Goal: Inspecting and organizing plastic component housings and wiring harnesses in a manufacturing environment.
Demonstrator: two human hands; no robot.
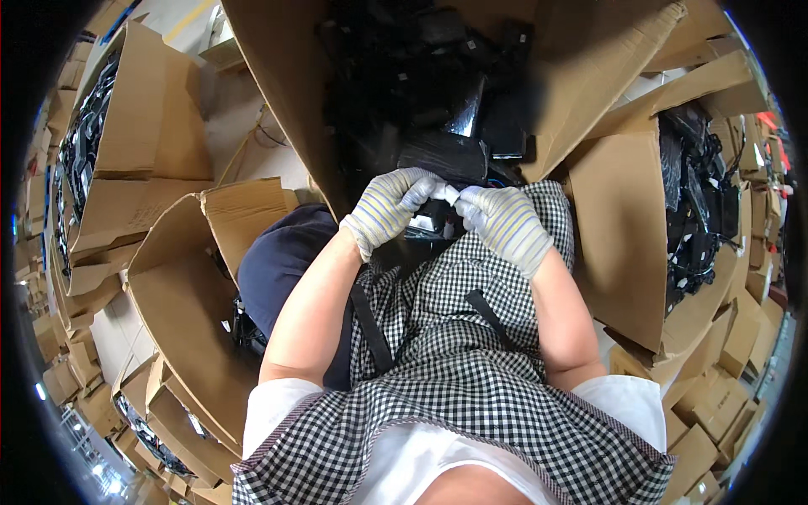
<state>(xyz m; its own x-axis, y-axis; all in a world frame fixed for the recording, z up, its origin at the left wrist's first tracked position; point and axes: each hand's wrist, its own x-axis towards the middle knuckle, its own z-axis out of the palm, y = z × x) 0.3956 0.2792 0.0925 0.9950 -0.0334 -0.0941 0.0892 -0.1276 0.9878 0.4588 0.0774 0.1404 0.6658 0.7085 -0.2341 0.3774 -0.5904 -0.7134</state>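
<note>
Both my hands wear striped, light knitted gloves and meet in front of my lap. Between them is a small white piece (445, 194), perhaps a label or tag; its kind is too small to tell. My left hand (392, 206) pinches it from the left side, fingers closed. From the right, my right hand (505, 220) pinches its other end. Just beyond my fingers lies a black, plastic-wrapped item (443, 154) at the near side of a large open carton. A shiny silvery part shows below my fingertips, mostly hidden.
The large carton (593, 80) ahead holds many dark items in shadow. An open carton (619, 240) stands at my right, with black wrapped devices and cables (694, 202). At my left are another open carton (181, 282) and a taller one (147, 114) filled with black items.
</note>
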